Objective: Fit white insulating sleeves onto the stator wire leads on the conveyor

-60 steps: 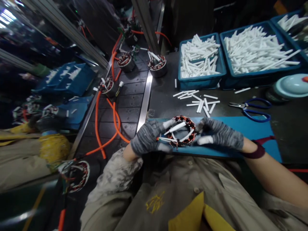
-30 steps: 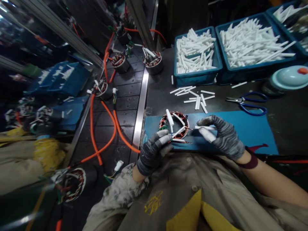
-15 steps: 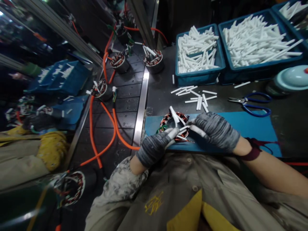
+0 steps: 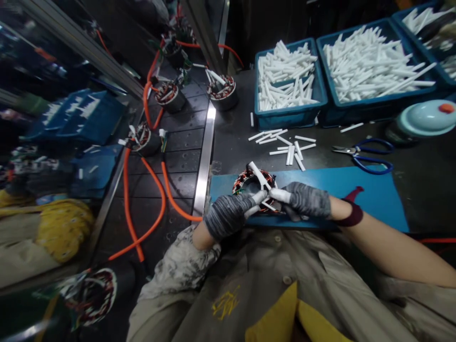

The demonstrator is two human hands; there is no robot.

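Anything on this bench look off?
Mild clutter only: loose white tubes lie at mixed angles on the dark bench, outside the blue bins that hold most tubes. The blue-handled snips, handles spread, overlap the edge of the blue mat. No damage shows, but the left hand and right hand partly hide the wound ring.

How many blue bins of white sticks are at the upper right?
3: the left bin, the middle bin beside it, and the right bin, cut off by the picture's edge; more may be hidden.
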